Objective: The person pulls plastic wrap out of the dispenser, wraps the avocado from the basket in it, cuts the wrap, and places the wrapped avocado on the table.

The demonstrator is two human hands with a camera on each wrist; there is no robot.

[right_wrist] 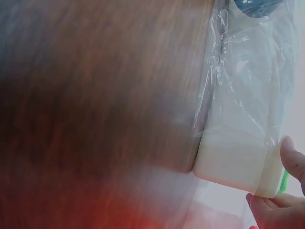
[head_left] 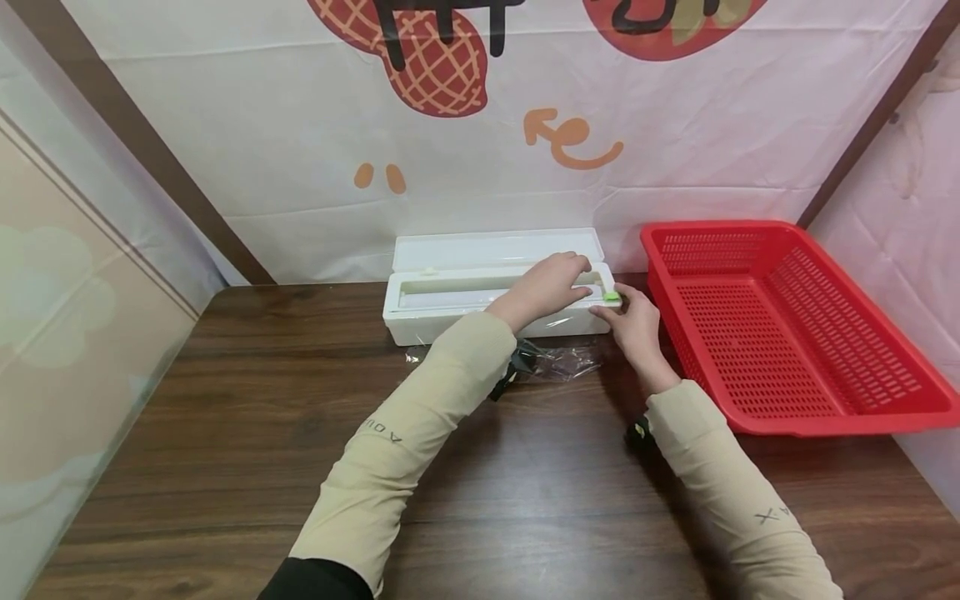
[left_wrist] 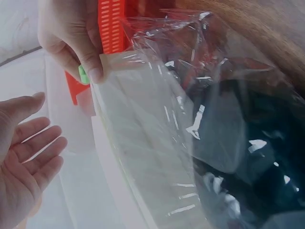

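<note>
A long white cling film dispenser (head_left: pixel 408 331) stands against the back wall, its lid raised and a pale roll inside. Clear cling film (head_left: pixel 572 364) hangs down its front onto the table. At the dispenser's right end is a green slide cutter (head_left: pixel 611 297). My right hand (head_left: pixel 637 323) pinches that end, thumb on the front and fingers round the corner beside the cutter. Over the right half of the dispenser hovers my left hand (head_left: pixel 550 285), its fingers loosely extended and holding nothing. In the left wrist view, the left hand (left_wrist: pixel 31 160) shows its palm, apart from the dispenser.
A red plastic basket (head_left: pixel 806 425) stands close on the right, beside my right hand. The dark wooden table (head_left: pixel 300 417) stretches out in front. A printed white cloth (head_left: pixel 495 183) hangs right behind the dispenser.
</note>
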